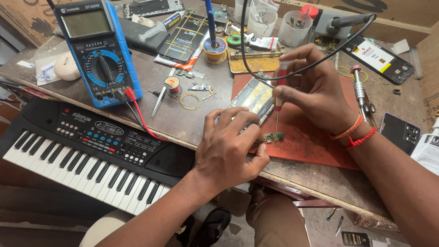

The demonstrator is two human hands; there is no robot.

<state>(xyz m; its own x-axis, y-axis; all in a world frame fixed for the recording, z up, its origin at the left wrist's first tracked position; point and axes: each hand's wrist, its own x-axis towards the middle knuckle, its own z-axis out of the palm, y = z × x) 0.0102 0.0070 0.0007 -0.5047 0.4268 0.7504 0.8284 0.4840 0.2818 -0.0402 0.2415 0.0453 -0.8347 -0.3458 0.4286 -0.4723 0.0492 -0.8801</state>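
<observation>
My left hand (231,146) rests at the workbench's front edge and pinches a small green circuit board (273,136) against the red work mat (315,132). My right hand (315,89) grips a small screwdriver (277,98) with a red-and-white handle, held upright. Its thin tip points down just above the board. An opened phone body (254,96) lies on the mat right behind my left fingers. A black cable (274,77) loops over my right hand.
A blue multimeter (98,50) with red and black leads stands at the left. A black electronic keyboard (82,146) sits below the bench edge. Solder spool (215,48), tweezers (160,98), phones (382,57), plastic cups (295,25) and a metal tool (361,91) crowd the bench.
</observation>
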